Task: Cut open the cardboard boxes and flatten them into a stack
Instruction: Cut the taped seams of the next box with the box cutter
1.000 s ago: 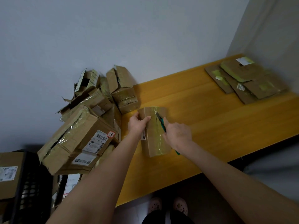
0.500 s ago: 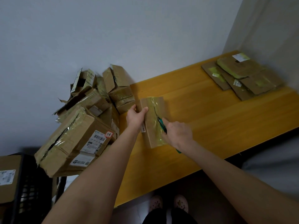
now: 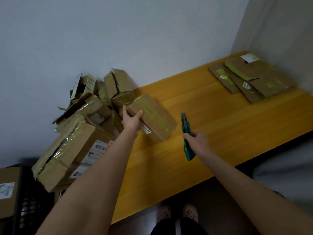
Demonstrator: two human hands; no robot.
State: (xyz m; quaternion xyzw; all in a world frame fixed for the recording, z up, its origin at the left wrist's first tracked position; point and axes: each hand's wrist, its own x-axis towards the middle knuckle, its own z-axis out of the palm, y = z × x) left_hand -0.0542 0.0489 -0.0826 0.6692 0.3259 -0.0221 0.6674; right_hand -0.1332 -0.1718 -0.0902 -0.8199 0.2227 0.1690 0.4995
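right hand [image 3: 196, 141] blurred | crate [image 3: 28, 209] cut off (left edge) | label [image 3: 100, 148] unreadable

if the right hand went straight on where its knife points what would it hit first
Probably the wall: the knife in the right hand points past the box, over bare table. Depth unclear.

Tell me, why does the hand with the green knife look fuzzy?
Head view: the right hand is smeared by motion blur, while the green knife and left hand on the box look sharper; the light is dim, and the wide lens tilts the table.
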